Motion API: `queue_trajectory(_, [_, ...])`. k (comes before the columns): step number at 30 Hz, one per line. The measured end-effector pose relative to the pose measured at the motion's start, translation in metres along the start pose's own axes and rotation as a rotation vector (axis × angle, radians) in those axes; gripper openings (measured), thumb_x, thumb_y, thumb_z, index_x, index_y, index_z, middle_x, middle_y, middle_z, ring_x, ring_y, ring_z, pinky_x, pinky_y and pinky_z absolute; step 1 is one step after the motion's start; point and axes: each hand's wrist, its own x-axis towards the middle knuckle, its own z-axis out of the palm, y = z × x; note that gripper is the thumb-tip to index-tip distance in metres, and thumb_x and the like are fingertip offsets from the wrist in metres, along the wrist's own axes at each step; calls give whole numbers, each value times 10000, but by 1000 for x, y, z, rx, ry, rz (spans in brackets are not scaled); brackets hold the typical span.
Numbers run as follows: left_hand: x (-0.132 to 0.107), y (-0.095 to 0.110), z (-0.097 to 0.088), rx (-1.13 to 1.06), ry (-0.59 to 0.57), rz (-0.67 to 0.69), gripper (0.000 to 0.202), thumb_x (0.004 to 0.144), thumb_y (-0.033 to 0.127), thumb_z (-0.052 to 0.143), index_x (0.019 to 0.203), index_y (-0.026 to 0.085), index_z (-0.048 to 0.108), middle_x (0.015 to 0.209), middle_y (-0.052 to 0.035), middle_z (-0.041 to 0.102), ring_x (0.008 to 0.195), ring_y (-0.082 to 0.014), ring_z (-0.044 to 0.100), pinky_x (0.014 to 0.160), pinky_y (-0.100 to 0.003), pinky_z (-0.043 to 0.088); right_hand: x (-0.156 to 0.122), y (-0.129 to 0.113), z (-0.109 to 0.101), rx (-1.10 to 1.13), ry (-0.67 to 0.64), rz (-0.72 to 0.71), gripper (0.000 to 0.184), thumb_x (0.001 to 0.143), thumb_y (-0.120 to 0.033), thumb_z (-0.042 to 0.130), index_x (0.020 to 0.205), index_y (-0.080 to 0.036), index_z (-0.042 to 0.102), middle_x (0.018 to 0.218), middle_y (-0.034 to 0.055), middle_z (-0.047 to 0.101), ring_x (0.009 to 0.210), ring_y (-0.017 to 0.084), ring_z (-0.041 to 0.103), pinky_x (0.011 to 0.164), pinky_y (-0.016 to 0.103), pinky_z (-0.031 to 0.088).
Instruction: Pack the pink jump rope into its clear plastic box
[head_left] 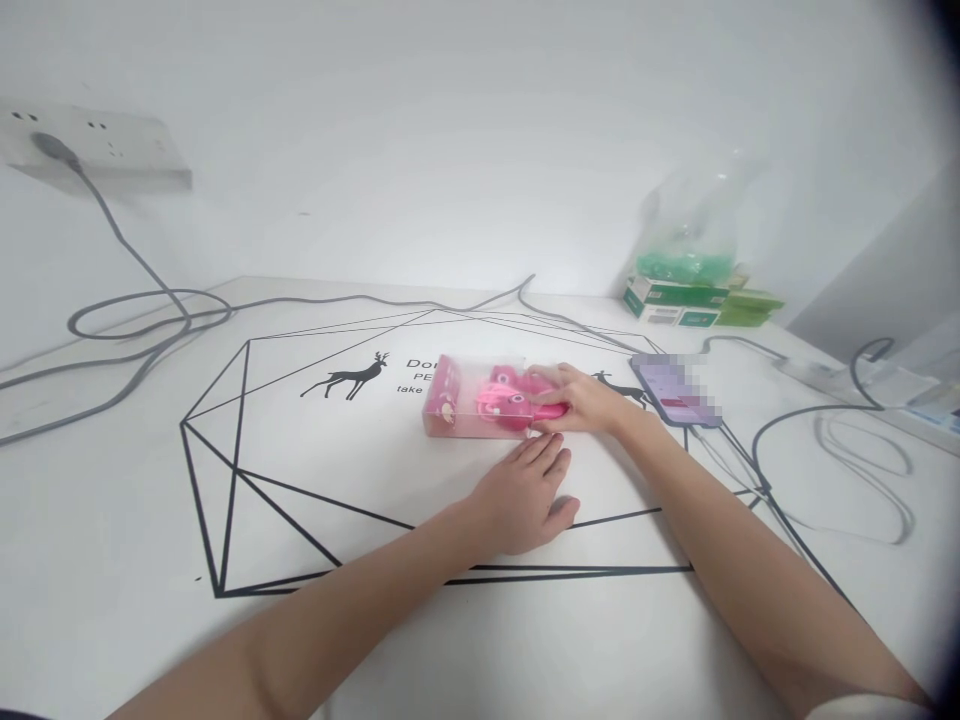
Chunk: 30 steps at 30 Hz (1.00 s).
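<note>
Seen from my remote post, my right hand point(583, 397) pinches a pink handle point(553, 411) at the right end of a clear-sided box point(442, 398) on the desk point(127, 530); my left hand point(517, 502), thumb spread, sits empty just in front. Handling the contents appears underway; the next move likely calls for steadying the box.

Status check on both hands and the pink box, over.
Right hand on pink items at box's right end, grip unclear. Left hand palm-down, near side of box. Phone off right, seemingly not in the way.
</note>
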Motion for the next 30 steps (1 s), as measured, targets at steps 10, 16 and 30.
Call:
queue_trajectory(10, [0, 0, 2, 16, 5, 7, 589, 996, 426, 339, 1412, 19, 424, 1512, -211, 390, 1435, -295, 327, 1189, -401, 238, 6, -8, 0, -49, -94, 120, 597, 853, -494, 634, 1421, -370, 498, 1446, 47, 509, 1189, 340, 557, 922, 449, 491])
queue_trajectory(16, [1, 0, 1, -3, -29, -4, 601, 999, 430, 330, 1429, 17, 413, 1528, -212, 359, 1451, -304, 286, 1193, -415, 228, 12, -7, 7, -1, -104, 127, 678, 845, -459, 635, 1477, -362, 408, 1500, 64, 443, 1266, 348, 505, 993, 479, 444])
queue_trajectory(30, [1, 0, -2, -12, -23, 4, 592, 996, 427, 352, 1416, 16, 428, 1518, -214, 376, 1441, -308, 310, 1184, -418, 255, 3, 1, -3, 59, -2, 85, 428, 737, -399, 735, 1138, -251, 708, 1260, 87, 617, 1137, 286, 591, 964, 377, 452])
